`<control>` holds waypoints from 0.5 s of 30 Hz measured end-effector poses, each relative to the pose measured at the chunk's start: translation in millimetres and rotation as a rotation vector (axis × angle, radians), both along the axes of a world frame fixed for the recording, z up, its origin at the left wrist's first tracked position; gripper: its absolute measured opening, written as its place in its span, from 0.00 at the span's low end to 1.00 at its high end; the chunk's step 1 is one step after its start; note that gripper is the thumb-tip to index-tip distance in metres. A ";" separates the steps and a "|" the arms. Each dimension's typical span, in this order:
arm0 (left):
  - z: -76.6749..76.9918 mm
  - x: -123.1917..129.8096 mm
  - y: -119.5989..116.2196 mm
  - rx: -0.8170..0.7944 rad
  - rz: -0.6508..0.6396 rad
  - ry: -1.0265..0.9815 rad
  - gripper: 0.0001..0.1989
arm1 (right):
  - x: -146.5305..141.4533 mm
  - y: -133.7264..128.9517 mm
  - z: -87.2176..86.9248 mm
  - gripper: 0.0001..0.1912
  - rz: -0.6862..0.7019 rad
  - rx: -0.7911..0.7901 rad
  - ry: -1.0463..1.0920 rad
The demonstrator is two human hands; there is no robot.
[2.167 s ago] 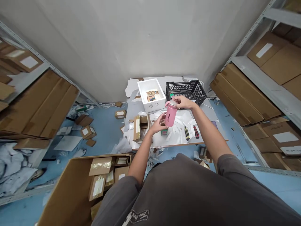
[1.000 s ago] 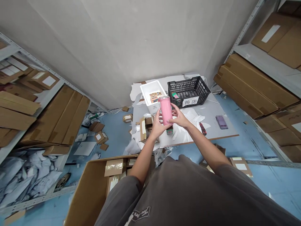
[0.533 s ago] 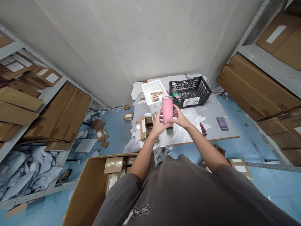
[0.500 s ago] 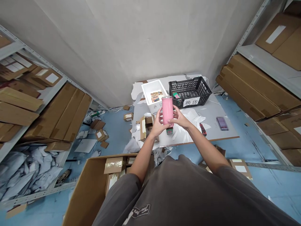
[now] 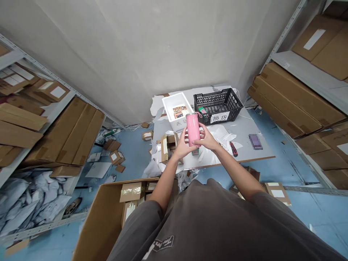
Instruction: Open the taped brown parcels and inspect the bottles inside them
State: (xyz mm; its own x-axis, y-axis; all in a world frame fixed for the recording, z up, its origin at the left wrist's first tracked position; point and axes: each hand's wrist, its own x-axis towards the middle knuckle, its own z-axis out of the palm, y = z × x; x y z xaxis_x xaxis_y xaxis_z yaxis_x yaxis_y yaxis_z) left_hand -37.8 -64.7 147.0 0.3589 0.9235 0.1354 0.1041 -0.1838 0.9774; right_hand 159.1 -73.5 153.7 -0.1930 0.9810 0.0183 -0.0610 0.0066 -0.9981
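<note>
A pink tumbler [image 5: 193,129] with a metal rim and a pink strap loop is held nearly upright above the table. My left hand [image 5: 183,144] wraps its left side, and my right hand [image 5: 207,138] grips it from the right. Beneath it, a small green box [image 5: 195,151] partly shows on the table. Just left of that lies an opened cardboard box [image 5: 164,149]. White wrapping sheets [image 5: 221,135] lie crumpled to the right of my hands.
Behind the tumbler stand a white bin [image 5: 166,103] with small packets and a black crate [image 5: 239,105] with a labelled front. A red-black cutter [image 5: 233,149] lies right on the table [image 5: 247,132]. A large carton [image 5: 102,210] is near my left; loaded shelves flank both sides.
The tumbler has turned slightly in my hands, and its strap loop now shows at upper right. Both hands still hold it. The whole view has shifted a little.
</note>
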 end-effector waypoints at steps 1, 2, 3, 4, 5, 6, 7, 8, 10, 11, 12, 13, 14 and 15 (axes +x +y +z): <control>1.1 1.4 -1.2 0.022 0.040 0.024 0.67 | -1.7 -1.4 0.6 0.67 -0.054 0.008 -0.031; 2.4 2.4 -2.3 0.037 0.071 0.037 0.68 | -2.8 -2.4 1.0 0.67 -0.098 0.019 -0.061; 3.7 3.0 -3.3 0.041 0.082 0.035 0.69 | -3.1 -2.9 1.4 0.68 -0.119 0.031 -0.082; 5.0 3.0 -4.0 0.035 0.070 0.021 0.70 | -2.5 -2.9 1.5 0.67 -0.112 0.040 -0.088; 6.0 2.7 -4.4 0.022 0.041 0.000 0.70 | -1.2 -2.3 1.3 0.67 -0.082 0.044 -0.082; 6.8 2.2 -4.7 0.009 0.005 -0.020 0.69 | 0.5 -1.5 0.9 0.66 -0.045 0.044 -0.067; 7.3 1.7 -4.9 0.001 -0.023 -0.032 0.69 | 2.1 -0.5 0.3 0.65 -0.012 0.042 -0.054; 7.6 1.5 -5.2 0.004 -0.033 -0.032 0.68 | 3.4 0.3 -0.3 0.64 0.006 0.039 -0.047; 7.8 1.9 -5.7 0.034 0.008 0.000 0.68 | 3.9 0.7 -1.2 0.64 -0.021 0.043 -0.062; 7.7 2.4 -5.8 0.048 0.040 0.020 0.68 | 3.3 0.2 -1.0 0.64 -0.052 0.050 -0.075; 7.4 2.8 -5.7 0.053 0.059 0.029 0.69 | 2.3 -0.7 -0.5 0.64 -0.075 0.055 -0.083; 6.9 3.0 -5.3 0.045 0.057 0.019 0.69 | 1.3 -1.8 0.4 0.64 -0.081 0.056 -0.083; 6.3 3.0 -4.8 0.025 0.031 -0.011 0.70 | 0.3 -2.9 1.6 0.64 -0.065 0.052 -0.071; 5.5 2.8 -4.2 0.000 -0.009 -0.052 0.71 | -0.8 -3.8 2.6 0.63 -0.030 0.042 -0.050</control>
State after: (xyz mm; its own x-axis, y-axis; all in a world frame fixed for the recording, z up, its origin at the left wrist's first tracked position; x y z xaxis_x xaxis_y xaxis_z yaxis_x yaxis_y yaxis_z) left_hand -35.0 -68.9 152.5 0.3594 0.9203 0.1546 0.0511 -0.1848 0.9814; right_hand 158.3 -77.3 156.3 -0.1652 0.9850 0.0504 -0.0098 0.0494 -0.9987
